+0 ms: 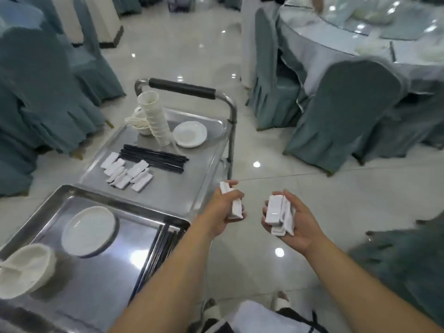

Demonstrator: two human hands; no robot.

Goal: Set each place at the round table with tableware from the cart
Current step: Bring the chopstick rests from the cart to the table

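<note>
My left hand (223, 207) grips white ceramic chopstick rests (234, 204) just off the right edge of the steel cart (206, 145). My right hand (295, 222) holds a small stack of the same white rests (278, 216) in its palm, fingers curled round them. More rests (127, 173) lie loose on the cart's top tray beside a bundle of black chopsticks (153, 158), a leaning stack of white cups (155, 116), spoons in a bowl (138, 122) and white plates (189, 134). The round table (336, 42) stands at the upper right.
A nearer steel tray (60, 195) holds a white plate (90, 230), a bowl (24, 270) and black chopsticks (163, 246). Teal-covered chairs (346, 111) ring the round table; more covered chairs (36, 92) stand at left. Glossy tiled floor (300, 188) lies between cart and table.
</note>
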